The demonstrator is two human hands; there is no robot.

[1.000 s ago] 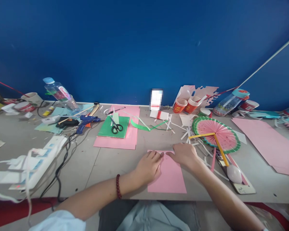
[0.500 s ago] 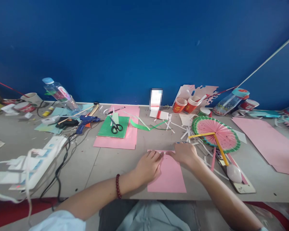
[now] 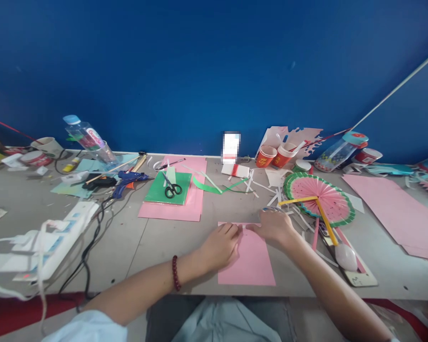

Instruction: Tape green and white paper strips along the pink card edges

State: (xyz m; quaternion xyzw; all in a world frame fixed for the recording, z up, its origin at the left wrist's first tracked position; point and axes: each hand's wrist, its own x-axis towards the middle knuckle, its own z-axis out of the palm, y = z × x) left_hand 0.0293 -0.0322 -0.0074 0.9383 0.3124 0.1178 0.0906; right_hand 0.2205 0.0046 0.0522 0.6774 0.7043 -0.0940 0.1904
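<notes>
A pink sheet of paper [image 3: 251, 266] lies flat at the table's front edge. My left hand [image 3: 221, 244], a dark red bead bracelet at its wrist, rests on the sheet's upper left part with curled fingers pressing near the top edge. Opposite it, my right hand [image 3: 276, 225] is closed, its thumb reaching onto the same top edge close to my left fingertips. Past the right knuckles shows the curved rim of what looks like a tape roll [image 3: 271, 208], mostly hidden by the hand. A pale strip shows between the thumbs along the paper's edge.
To the right are a watermelon-patterned paper fan [image 3: 317, 197] and a pink sheet stack [image 3: 388, 209]. Scissors [image 3: 173, 190] lie on a green paper pack [image 3: 153, 192] at left, near a blue glue gun [image 3: 130, 180] and a power strip [image 3: 62, 242]. Red paper cups [image 3: 266, 156] stand behind.
My right hand has shifted very slightly to the right, and a little more of the round rim shows behind it. My left hand and the paper look unmoved.
</notes>
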